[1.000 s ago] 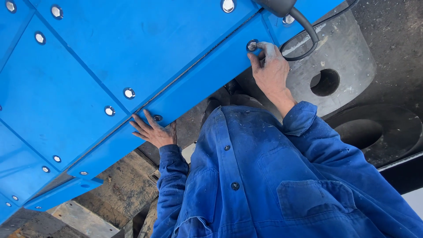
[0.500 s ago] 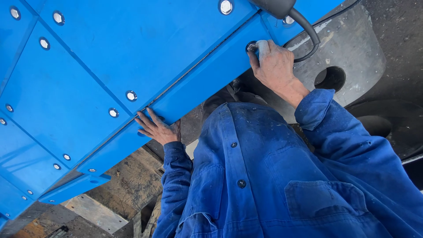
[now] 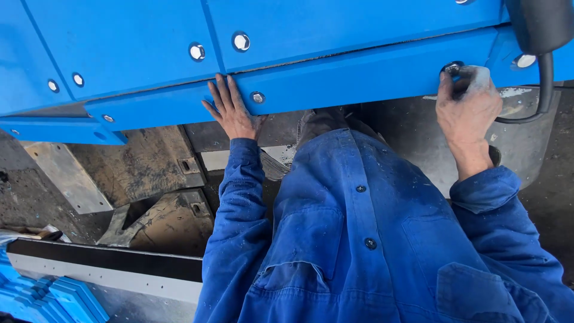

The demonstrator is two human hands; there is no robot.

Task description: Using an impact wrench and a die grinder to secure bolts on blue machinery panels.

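A large blue panel (image 3: 335, 30) with round silver fasteners spans the top of the view, with a blue strip (image 3: 359, 81) along its lower edge. My left hand (image 3: 230, 110) lies flat and open against that strip, next to a silver fastener (image 3: 258, 97). My right hand (image 3: 469, 104) is at a dark round hole (image 3: 452, 67) in the strip, fingers pinched on a small fastener there, which they mostly hide. Both arms wear blue work sleeves.
A black tool (image 3: 541, 24) with a black cable (image 3: 545, 90) hangs at the top right, just beside my right hand. Below lie worn metal plates (image 3: 149, 167), a black and grey beam (image 3: 107, 266) and stacked blue pieces (image 3: 54, 299).
The view has swung so the blue panel now runs level across the top. Both hands keep their places on the strip, the right one still at the hole.
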